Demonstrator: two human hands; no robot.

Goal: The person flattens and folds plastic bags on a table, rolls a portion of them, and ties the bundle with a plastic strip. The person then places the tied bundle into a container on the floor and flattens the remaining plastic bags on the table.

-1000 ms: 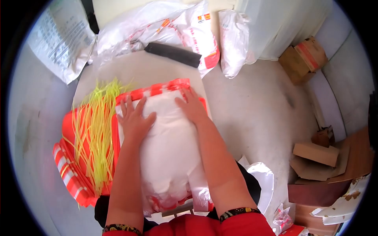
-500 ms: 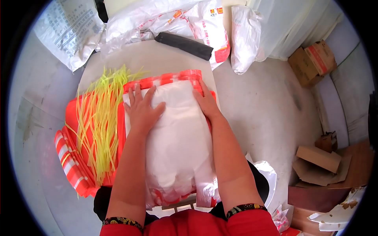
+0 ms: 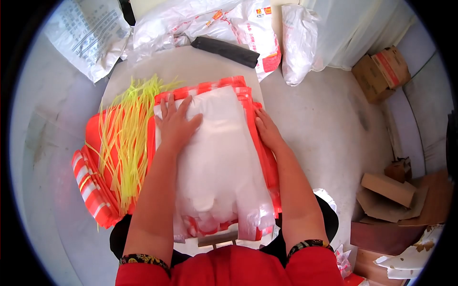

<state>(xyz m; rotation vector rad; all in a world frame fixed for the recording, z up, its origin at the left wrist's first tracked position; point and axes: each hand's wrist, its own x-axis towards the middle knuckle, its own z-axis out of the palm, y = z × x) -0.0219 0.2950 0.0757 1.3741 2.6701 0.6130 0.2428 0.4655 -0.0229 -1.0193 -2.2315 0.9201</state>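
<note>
A thick stack of thin white and red plastic bags [image 3: 214, 143] lies on the small table in front of me. Red-and-white striped edges show at its top and right side. My left hand [image 3: 177, 125] rests flat on the stack's upper left, fingers spread. Along the right edge, my right hand [image 3: 268, 129] lies against the red layers with fingers stretched out, gripping nothing that I can see. Left of the stack, a bunch of yellow plastic strips [image 3: 125, 143] is draped over red plastic [image 3: 93, 128]. A rolled red-and-white striped bundle [image 3: 90, 190], tied with a yellow strip, sits beside it.
A black rolled bundle [image 3: 225, 51] lies at the table's [image 3: 143, 69] far end, near white printed sacks [image 3: 257, 33]. A white wrapped bundle [image 3: 299, 45] stands on the floor behind. Cardboard boxes [image 3: 381, 74] are at the right, with an opened carton [image 3: 391, 195] nearer me.
My right hand has moved right and slightly down, off the top of the stack to its outer edge. More red layers now show there. The left hand stays on the stack.
</note>
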